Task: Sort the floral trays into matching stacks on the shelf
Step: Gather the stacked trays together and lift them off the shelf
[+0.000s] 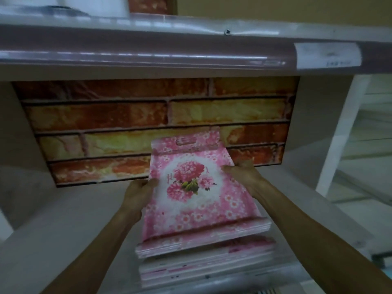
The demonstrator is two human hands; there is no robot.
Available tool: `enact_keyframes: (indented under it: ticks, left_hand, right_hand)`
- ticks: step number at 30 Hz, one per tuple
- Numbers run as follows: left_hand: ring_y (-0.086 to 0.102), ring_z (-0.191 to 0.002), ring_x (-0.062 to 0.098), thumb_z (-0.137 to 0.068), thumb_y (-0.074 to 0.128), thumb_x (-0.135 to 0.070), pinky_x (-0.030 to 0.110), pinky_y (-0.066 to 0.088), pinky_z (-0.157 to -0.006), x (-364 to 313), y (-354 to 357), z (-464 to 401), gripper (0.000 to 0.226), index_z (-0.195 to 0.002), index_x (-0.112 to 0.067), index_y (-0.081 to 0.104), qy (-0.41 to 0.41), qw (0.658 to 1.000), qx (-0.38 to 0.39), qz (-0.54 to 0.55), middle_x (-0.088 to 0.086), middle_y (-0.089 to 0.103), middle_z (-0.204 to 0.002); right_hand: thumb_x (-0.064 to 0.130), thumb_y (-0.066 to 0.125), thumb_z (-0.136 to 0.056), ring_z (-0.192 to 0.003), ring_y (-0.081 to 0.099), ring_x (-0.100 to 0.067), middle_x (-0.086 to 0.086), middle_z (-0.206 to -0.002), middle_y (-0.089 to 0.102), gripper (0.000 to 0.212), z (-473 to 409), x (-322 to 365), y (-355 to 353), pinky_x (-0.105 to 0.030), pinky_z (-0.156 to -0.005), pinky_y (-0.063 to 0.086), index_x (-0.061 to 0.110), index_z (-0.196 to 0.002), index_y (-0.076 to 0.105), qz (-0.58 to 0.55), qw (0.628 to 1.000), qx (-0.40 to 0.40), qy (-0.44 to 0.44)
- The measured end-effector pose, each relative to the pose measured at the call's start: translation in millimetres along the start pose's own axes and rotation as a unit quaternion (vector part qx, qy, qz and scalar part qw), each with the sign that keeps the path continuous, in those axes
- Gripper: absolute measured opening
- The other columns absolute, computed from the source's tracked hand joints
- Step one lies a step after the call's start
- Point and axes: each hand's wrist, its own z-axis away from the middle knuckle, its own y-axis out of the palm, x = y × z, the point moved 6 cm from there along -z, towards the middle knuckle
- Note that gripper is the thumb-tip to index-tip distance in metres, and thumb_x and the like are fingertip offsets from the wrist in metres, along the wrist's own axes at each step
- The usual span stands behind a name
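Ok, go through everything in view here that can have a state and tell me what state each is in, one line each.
Pink floral trays: small stack, tilted, far end raised, held at both sides.
Lower stack: lying flat on the shelf beneath.
Left hand: grips the trays' left edge.
Right hand: grips the trays' right edge.
Shelf: holds the lower stack near its front edge.

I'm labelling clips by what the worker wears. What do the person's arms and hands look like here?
Both forearms are bare, with no sleeves in view. The left hand and right hand wear no gloves; no rings, watch or bands are visible, though the image is slightly blurred.
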Motion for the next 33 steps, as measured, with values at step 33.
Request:
enact_keyframes:
  ticks: [33]
  left_hand:
    - [0.055, -0.05, 0.015, -0.088, 0.058, -0.026, 0.02, 0.039, -0.047, 18, 6, -5, 0.037, -0.06, -0.003, 0.065, 0.037, 0.92, -0.055, -0.387, 0.013, 0.066, -0.062]
  right_hand:
    - [0.03, 0.059, -0.092, -0.085, 0.068, -0.035, -0.017, -0.1, 0.07, 0.031, -23, -58, 13, -0.032, -0.065, 0.052, 0.001, -0.104, 0.062, 0.301, 0.953, -0.028, -0.027]
